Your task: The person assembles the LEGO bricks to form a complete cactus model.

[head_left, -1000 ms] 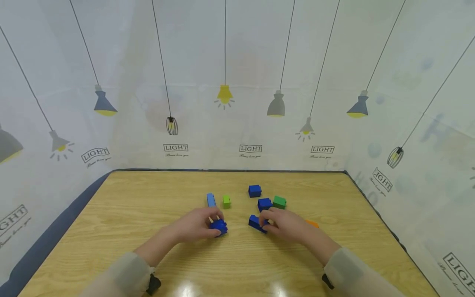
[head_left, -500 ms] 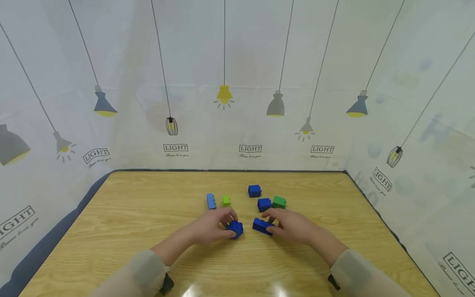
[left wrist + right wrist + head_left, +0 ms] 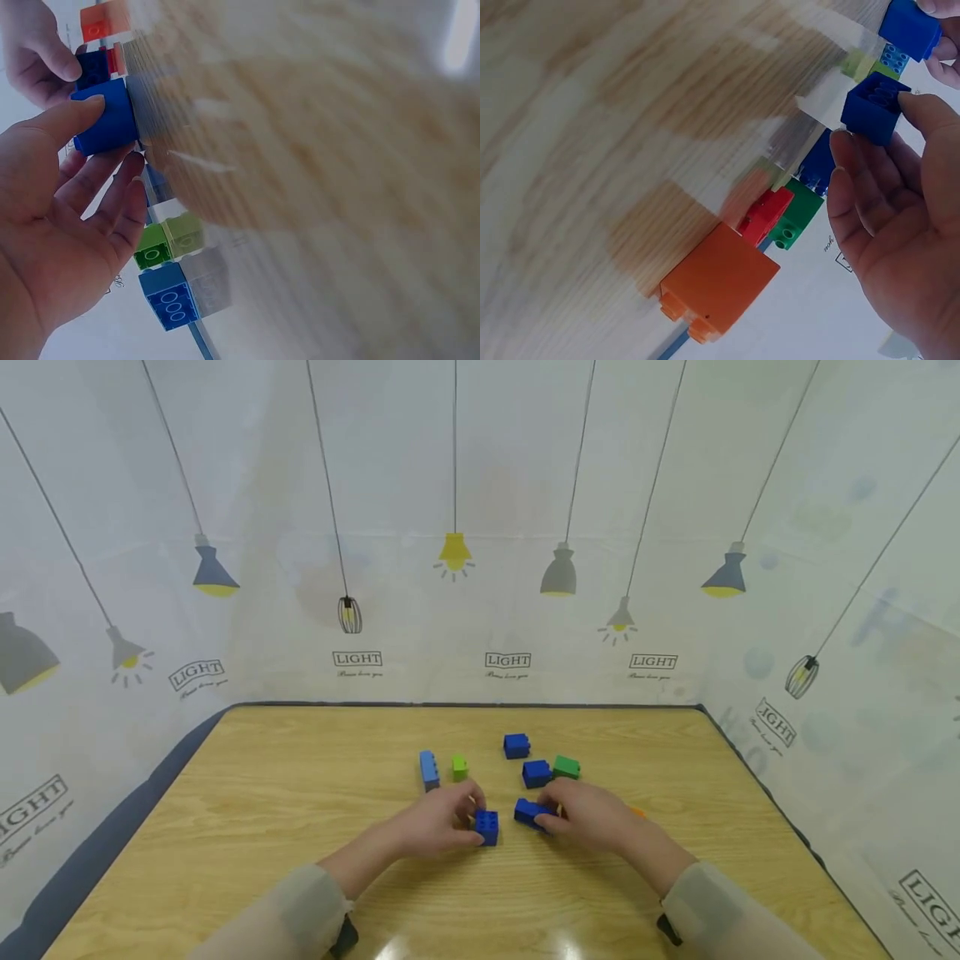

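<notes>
Near the middle of the table my left hand (image 3: 442, 820) pinches a blue building brick (image 3: 487, 827) between thumb and fingers. Its studs show from above in the head view; the left wrist view has the thumb flat on the side of this brick (image 3: 111, 120). Just to the right, my right hand (image 3: 588, 814) grips a second, longer-looking blue building brick (image 3: 528, 811), fingers over its right end. In the right wrist view the hollow underside of that brick (image 3: 876, 105) faces the camera. A small gap separates the two bricks in the head view.
Beyond the hands lie a light blue brick (image 3: 428, 769), a lime brick (image 3: 460, 767), two blue bricks (image 3: 516, 746) and a green brick (image 3: 566, 767). An orange brick (image 3: 720, 277) and a red brick (image 3: 765, 215) sit near the right hand. Printed cloth surrounds the wooden table (image 3: 300, 752).
My left hand has moved right with its blue brick, which has turned so the studs face up. The right hand has shifted slightly right with its brick, and the two bricks are closer together.
</notes>
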Motion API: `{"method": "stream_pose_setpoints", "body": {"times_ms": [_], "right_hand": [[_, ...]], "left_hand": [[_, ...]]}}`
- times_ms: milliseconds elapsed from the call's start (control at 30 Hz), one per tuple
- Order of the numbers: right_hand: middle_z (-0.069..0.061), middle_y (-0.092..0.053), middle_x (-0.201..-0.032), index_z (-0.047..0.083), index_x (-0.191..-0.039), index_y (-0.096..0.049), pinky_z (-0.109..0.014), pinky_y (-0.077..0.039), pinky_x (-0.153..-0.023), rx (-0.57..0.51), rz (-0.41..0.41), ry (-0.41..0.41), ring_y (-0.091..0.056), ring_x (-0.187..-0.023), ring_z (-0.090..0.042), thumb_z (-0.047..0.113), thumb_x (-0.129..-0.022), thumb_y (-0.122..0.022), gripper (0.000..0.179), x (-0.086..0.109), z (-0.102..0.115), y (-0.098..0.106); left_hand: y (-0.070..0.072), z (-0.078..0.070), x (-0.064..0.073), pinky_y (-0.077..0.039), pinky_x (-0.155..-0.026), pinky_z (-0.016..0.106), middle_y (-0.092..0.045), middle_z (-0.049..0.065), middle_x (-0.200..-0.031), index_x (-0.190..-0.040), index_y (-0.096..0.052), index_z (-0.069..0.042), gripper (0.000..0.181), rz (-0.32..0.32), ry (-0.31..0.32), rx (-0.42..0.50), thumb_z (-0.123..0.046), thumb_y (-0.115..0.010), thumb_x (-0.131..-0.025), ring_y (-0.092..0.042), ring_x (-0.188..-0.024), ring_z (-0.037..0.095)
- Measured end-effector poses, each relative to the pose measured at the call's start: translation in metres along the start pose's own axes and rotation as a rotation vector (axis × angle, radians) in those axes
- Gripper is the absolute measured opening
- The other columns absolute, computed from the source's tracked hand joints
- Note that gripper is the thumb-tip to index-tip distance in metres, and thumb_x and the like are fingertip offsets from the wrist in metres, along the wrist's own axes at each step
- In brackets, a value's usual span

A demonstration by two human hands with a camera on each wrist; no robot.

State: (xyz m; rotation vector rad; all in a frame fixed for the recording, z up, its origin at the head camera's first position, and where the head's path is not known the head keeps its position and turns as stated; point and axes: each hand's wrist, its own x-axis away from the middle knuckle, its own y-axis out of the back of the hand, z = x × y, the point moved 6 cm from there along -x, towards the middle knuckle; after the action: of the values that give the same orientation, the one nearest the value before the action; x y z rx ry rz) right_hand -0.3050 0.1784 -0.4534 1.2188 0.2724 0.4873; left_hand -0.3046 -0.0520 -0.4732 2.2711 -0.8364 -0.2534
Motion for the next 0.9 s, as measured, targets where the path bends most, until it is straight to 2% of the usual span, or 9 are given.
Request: {"method": "stream_pose_setpoints", "body": {"times_ms": [100, 300, 467, 600, 767, 900], "right_hand": [[0.007, -0.072, -0.107, 0.018, -0.119, -0.074, -0.035, -0.061, -0.081, -0.03, -0.029, -0.034, -0.065, -0.094, -0.008, 0.033, -0.105, -0.076, 0.021, 0.001, -0.001, 0.003], [0.004, -0.072, -0.12, 0.02, -0.122, -0.07, -0.039, -0.065, -0.092, -0.118, -0.055, -0.061, -0.071, -0.107, -0.013, 0.03, -0.105, -0.077, 0.02, 0.004, -0.003, 0.006], [0.0, -0.073, -0.122, 0.017, -0.123, -0.067, -0.035, -0.065, -0.089, -0.219, -0.06, 0.024, -0.072, -0.108, -0.017, 0.024, -0.107, -0.075, 0.019, 0.005, 0.003, 0.007], [-0.001, -0.072, -0.122, 0.016, -0.124, -0.066, -0.029, -0.063, -0.087, -0.272, -0.07, 0.105, -0.072, -0.108, -0.017, 0.025, -0.107, -0.075, 0.021, 0.004, 0.009, 0.007], [-0.004, -0.072, -0.134, 0.014, -0.138, -0.065, -0.035, -0.065, -0.093, -0.285, -0.084, 0.18, -0.072, -0.114, -0.02, 0.025, -0.107, -0.075, 0.034, 0.002, 0.02, 0.006], [-0.004, -0.071, -0.139, 0.013, -0.143, -0.065, -0.042, -0.065, -0.098, -0.285, -0.068, 0.194, -0.07, -0.119, -0.023, 0.023, -0.106, -0.076, 0.039, -0.001, 0.028, 0.003]], "left_hand": [[0.0, 0.0, -0.001, -0.062, -0.101, 0.047, -0.077, 0.009, -0.128, -0.124, -0.061, -0.02, 0.034, 0.0, -0.009, -0.002, -0.018, -0.083, -0.099, -0.073, -0.116, 0.023], [0.0, -0.001, -0.001, -0.061, -0.1, 0.045, -0.076, 0.007, -0.126, -0.124, -0.06, -0.019, 0.033, 0.003, -0.001, 0.005, -0.016, -0.083, -0.099, -0.071, -0.114, 0.021], [0.0, -0.002, 0.002, -0.062, -0.099, 0.043, -0.075, 0.006, -0.124, -0.126, -0.06, -0.016, 0.036, -0.007, -0.004, 0.003, -0.017, -0.084, -0.099, -0.071, -0.114, 0.022], [0.002, -0.002, 0.004, -0.062, -0.1, 0.044, -0.074, 0.006, -0.126, -0.129, -0.062, -0.013, 0.039, -0.015, 0.003, 0.038, -0.019, -0.085, -0.098, -0.071, -0.116, 0.024], [0.003, 0.002, 0.005, -0.063, -0.101, 0.044, -0.073, 0.005, -0.128, -0.131, -0.065, -0.013, 0.038, -0.006, 0.012, 0.088, -0.021, -0.083, -0.099, -0.071, -0.116, 0.023], [0.002, 0.004, 0.004, -0.064, -0.099, 0.042, -0.074, 0.005, -0.128, -0.131, -0.066, -0.012, 0.034, 0.005, 0.02, 0.109, -0.022, -0.081, -0.101, -0.072, -0.115, 0.021]]}}
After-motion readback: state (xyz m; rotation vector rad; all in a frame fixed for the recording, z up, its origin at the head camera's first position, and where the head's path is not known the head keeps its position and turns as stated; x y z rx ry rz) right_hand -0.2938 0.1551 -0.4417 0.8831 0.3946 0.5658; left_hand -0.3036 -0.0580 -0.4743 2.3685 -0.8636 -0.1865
